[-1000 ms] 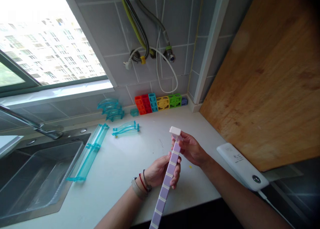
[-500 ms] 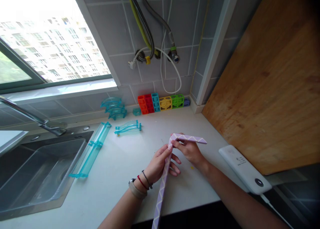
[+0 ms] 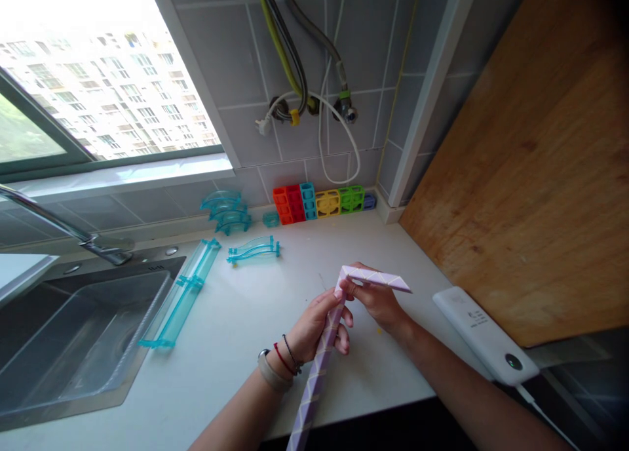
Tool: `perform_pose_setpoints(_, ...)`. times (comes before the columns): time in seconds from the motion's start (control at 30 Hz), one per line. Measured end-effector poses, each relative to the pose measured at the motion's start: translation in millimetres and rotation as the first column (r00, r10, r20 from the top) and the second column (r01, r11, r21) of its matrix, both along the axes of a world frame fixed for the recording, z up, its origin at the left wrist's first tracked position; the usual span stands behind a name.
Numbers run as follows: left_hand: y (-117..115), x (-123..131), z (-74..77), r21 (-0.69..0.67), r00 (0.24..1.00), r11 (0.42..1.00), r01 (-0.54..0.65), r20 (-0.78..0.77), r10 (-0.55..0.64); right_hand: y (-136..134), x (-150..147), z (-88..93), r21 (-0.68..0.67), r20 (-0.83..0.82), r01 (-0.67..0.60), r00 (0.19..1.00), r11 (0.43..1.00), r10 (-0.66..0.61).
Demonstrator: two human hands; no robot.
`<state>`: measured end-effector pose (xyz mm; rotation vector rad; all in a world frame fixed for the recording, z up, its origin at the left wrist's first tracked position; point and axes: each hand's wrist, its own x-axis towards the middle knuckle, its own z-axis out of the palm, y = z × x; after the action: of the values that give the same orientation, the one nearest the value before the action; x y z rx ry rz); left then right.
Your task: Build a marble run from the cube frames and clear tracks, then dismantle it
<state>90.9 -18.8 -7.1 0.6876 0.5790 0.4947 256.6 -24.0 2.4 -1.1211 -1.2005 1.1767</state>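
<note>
A long lilac snake puzzle with pale zigzag seams is bent at a sharp corner between my hands, above the counter. Its long part slants down past the counter's front edge and leaves the bottom of the view; the short part points right. My left hand grips the long part just below the bend, thumb on top and the other fingers partly spread behind it. My right hand pinches the short part close to the bend, its thumb at the corner. Some of its fingers are hidden behind the puzzle.
Clear teal track pieces lie beside the sink at left. Curved teal pieces and colourful plastic blocks stand along the wall. A white power bank with a cable leans by the wooden board at right.
The short part of the snake puzzle has tilted and turned slightly, its tip now lower. The lower end of the long part has swung left. Both hands keep their hold.
</note>
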Motion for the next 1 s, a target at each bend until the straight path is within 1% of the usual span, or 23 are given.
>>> perform_pose_setpoints(0.13,-5.1,4.0,-1.7,0.026,1.000,1.000,0.007,0.012,-0.007,2.2,-2.6,-5.1,-0.039,-0.022,0.079,0.997,0.996,-0.080)
perform_pose_setpoints(0.17,-6.3,5.3,-1.9,0.029,1.000,1.000,0.011,0.006,-0.011,3.0,-2.9,-7.0,-0.065,-0.044,0.078,0.996,0.995,-0.081)
perform_pose_setpoints(0.27,-7.7,7.6,-2.8,0.041,0.999,0.998,0.040,-0.018,-0.039,5.0,-2.9,-12.8,-0.146,-0.112,0.016,0.993,0.989,-0.033)
perform_pose_setpoints(0.37,-6.4,7.1,-4.1,0.076,0.998,0.996,0.055,-0.032,-0.053,5.3,-3.0,-17.0,-0.176,-0.132,0.002,0.991,0.984,-0.025)
perform_pose_setpoints(0.43,-5.6,6.0,-4.7,0.090,0.997,0.994,0.061,-0.042,-0.058,4.7,-3.0,-17.2,-0.162,-0.126,0.018,0.991,0.987,-0.039)
perform_pose_setpoints(0.53,-5.7,4.3,-3.5,0.075,0.995,0.993,0.089,-0.042,-0.086,3.2,-0.7,-12.4,-0.079,-0.136,0.059,0.988,0.995,-0.069)
perform_pose_setpoints(0.63,-6.1,2.0,0.0,0.038,0.997,0.996,0.077,-0.014,-0.077,2.4,3.9,-5.0,0.009,-0.174,0.043,0.984,0.999,-0.041)
perform_pose_setpoints(0.7,-5.6,0.3,2.1,0.030,0.998,0.997,0.065,0.003,-0.065,2.4,6.6,-1.4,0.036,-0.160,0.031,0.987,0.999,-0.025)
perform_pose_setpoints(0.83,-4.8,-0.8,1.7,0.004,0.995,0.995,0.096,0.029,-0.096,2.9,7.5,-0.4,0.039,-0.108,0.091,0.990,0.995,-0.087)
perform_pose_setpoints(0.93,-5.7,0.5,-0.6,-0.037,0.990,0.991,0.130,0.067,-0.128,3.6,5.3,-2.8,0.020,-0.120,0.142,0.983,0.990,-0.139)
perform_pose_setpoints(1.0,-6.3,1.1,-1.4,-0.032,0.988,0.991,0.133,0.084,-0.130,4.7,4.0,-5.2,-0.001,-0.139,0.188,0.973,0.982,-0.187)
